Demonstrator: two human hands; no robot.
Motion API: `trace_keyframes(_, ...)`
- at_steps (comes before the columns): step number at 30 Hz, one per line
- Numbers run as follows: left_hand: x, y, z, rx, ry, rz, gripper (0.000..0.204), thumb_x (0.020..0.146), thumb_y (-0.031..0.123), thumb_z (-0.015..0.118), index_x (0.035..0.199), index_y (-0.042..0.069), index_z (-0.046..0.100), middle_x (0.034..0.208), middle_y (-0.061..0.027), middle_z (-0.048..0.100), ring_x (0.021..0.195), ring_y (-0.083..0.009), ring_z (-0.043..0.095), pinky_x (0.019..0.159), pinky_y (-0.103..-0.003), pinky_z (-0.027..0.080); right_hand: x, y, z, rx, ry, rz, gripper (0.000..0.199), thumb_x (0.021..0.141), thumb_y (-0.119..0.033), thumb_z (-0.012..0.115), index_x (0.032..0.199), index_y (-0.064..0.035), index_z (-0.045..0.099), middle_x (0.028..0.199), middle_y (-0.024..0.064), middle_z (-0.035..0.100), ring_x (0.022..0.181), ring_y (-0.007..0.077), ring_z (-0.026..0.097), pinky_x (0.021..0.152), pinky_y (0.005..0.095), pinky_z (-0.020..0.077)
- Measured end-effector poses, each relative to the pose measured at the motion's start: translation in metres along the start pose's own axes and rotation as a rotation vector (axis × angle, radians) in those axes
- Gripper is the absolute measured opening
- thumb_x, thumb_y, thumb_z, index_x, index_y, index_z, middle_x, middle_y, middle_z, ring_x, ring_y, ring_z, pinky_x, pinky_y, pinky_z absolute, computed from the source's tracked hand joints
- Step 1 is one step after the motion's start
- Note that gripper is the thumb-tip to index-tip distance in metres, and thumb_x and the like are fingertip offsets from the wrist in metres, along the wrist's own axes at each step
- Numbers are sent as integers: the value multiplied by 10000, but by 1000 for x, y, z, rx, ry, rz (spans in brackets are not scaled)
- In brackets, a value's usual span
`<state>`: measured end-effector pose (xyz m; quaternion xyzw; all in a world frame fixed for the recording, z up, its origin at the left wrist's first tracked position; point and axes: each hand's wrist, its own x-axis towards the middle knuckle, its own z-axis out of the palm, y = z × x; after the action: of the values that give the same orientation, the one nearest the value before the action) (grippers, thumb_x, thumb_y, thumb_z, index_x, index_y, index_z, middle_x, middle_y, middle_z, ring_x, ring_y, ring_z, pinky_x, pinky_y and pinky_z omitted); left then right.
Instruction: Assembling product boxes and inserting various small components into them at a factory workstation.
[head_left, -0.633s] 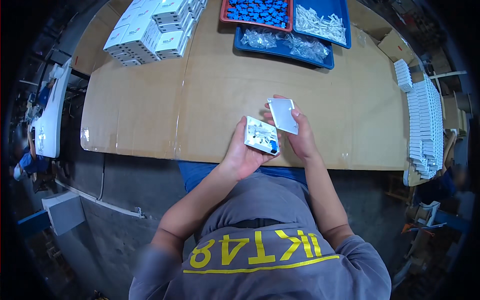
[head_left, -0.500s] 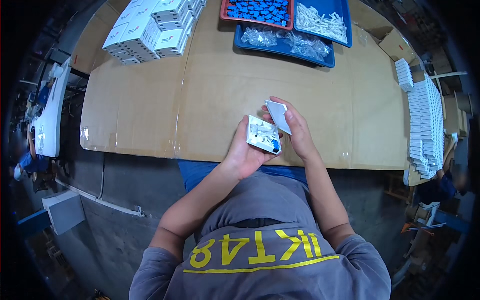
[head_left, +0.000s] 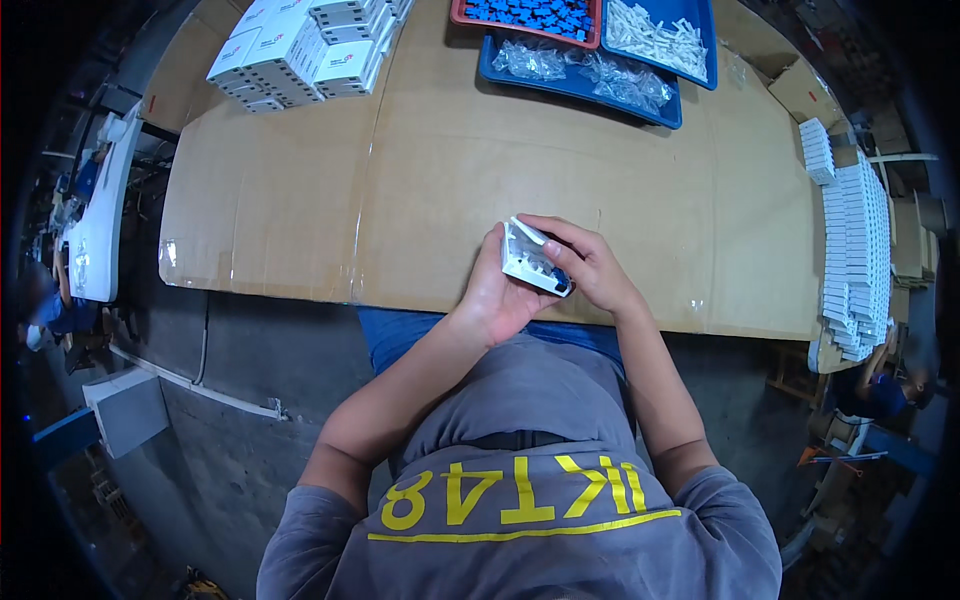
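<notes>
Brought closer, a flat lid [head_left: 530, 231] pinched by right fingers [head_left: 562, 231] slants over the shallow box [head_left: 535, 277] left fingers [head_left: 492, 243] clasp.

A brown cardboard-covered tabletop [head_left: 450, 170] carries a stack of white rectangular cartons [head_left: 290, 55] at eleven o'clock. At twelve sits a shallow red tray [head_left: 525, 36] of small blue pieces [head_left: 530, 12]; at one, a blue tray [head_left: 712, 60] of slender white pieces [head_left: 655, 40], with another blue tray [head_left: 580, 100] just nearer, holding crumpled clear plastic [head_left: 530, 60]. A brown cardboard carton [head_left: 803, 95] shows at two, a tall stack of thin white boxes [head_left: 855, 250] at three, a white table [head_left: 100, 235] at nine.
</notes>
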<state>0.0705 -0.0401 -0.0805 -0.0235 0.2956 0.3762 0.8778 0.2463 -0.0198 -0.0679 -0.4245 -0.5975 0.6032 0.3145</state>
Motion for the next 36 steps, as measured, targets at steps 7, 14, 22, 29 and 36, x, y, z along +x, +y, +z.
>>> trace_keyframes(7,0,-4,-2,-25,49,6,646,1099,639,241,1441,160,507,1348,-93,603,1231,-257,604,1031,-509,514,9,5,-7,48,-100,49,448,1036,-274,665,1420,-46,636,1340,107,681,1236,197,620,1080,353,477)
trace_keyframes(14,0,-3,-1,-8,17,13,610,1104,625,255,1399,159,517,1315,-92,604,1169,-255,613,967,-498,534,12,1,-9,193,-140,89,449,1038,-273,660,1416,-34,633,1300,86,694,1217,177,623,1058,341,486)
trace_keyframes(22,4,-4,-10,7,0,0,594,1111,606,255,1379,147,521,1300,-95,606,1163,-259,614,957,-498,535,13,11,-1,137,-73,105,380,1045,-270,654,1353,-54,701,1193,75,748,1098,144,660,971,314,522)
trace_keyframes(29,2,0,-12,-60,8,-17,560,1121,554,249,1373,133,520,1305,-112,610,1178,-281,613,978,-519,528,13,5,-2,139,-91,156,387,1061,-288,636,1372,-65,695,1182,73,755,1077,129,659,974,300,518)
trace_keyframes(36,-3,6,-5,-70,57,-41,569,1123,530,232,1397,117,511,1336,-126,599,1247,-302,592,1044,-554,494,12,0,-1,119,-120,143,415,1049,-261,654,1412,-59,660,1257,83,734,1140,136,639,1012,306,502)
